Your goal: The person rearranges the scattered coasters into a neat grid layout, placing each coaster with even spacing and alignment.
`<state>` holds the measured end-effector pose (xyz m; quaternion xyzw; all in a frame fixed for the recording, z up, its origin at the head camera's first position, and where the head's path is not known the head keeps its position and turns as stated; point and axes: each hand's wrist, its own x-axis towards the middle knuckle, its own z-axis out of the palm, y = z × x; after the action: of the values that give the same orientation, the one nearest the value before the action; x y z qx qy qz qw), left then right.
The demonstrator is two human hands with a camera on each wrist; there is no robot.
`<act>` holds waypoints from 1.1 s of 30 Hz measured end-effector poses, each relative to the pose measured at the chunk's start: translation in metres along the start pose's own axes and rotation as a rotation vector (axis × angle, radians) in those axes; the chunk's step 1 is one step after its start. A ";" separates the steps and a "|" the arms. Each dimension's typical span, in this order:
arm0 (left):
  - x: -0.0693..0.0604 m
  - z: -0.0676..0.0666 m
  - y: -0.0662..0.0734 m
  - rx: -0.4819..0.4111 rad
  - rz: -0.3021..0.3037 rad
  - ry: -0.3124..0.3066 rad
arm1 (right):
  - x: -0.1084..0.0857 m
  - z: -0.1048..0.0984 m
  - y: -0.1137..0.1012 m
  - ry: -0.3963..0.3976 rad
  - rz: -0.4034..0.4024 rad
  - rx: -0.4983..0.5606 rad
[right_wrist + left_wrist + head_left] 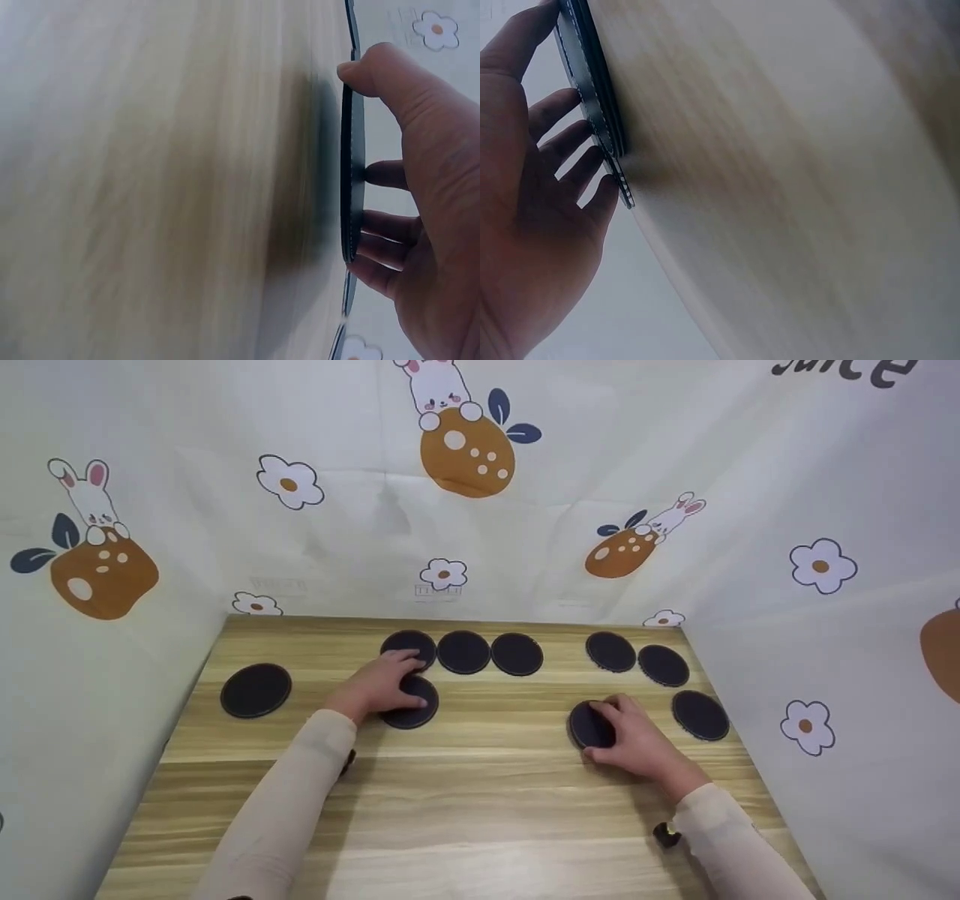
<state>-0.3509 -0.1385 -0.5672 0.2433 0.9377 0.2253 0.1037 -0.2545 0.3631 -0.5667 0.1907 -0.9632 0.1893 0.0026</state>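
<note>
My left hand (379, 684) spreads over two round black coasters. Its fingertips rest on the back coaster (396, 640), and the thumb lies over the front coaster (409, 718). In the left wrist view the fingers (562, 112) touch dark stitched faces from above. On the right, my right hand (636, 739) holds another black coaster (589, 727) across its width, thumb at the near edge and fingers at the far edge. In the right wrist view this held coaster (351, 180) appears edge-on, with a dark shadow on the wood beside it.
Two coasters, one in the middle (463, 652) and one to its right (517, 654), continue the back row. More lie at the back right (610, 652), (664, 665) and right edge (700, 715). A lone coaster (256, 691) sits left. Printed cloth (360, 532) encloses the wooden table (487, 795).
</note>
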 end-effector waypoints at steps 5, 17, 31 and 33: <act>0.000 -0.002 0.000 -0.003 0.001 0.001 | 0.019 0.006 -0.017 0.020 -0.016 0.022; 0.000 -0.001 -0.002 0.018 0.015 0.012 | 0.061 0.016 -0.066 0.011 -0.081 0.030; 0.001 -0.001 0.001 0.018 0.021 0.005 | 0.089 0.028 -0.097 -0.012 -0.090 0.015; 0.000 -0.001 0.000 0.010 0.018 0.004 | 0.092 0.028 -0.101 -0.007 -0.100 0.008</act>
<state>-0.3514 -0.1385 -0.5659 0.2517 0.9369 0.2218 0.0987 -0.3005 0.2329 -0.5489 0.2391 -0.9517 0.1923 0.0079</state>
